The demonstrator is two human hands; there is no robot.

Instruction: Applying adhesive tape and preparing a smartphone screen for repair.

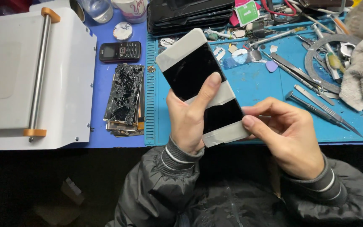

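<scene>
Black phone screen (202,84) held; cracked glass stack (124,98), tweezers (311,88) nearby.

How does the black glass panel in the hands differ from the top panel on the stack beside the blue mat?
The held panel looks whole and glossy, with pale tape bands across it; the stack's top panel is badly shattered and has no tape. The left hand and right hand grip the held panel above the blue mat, tilted; the shattered one lies flat. Both are dark, long rectangles.
</scene>
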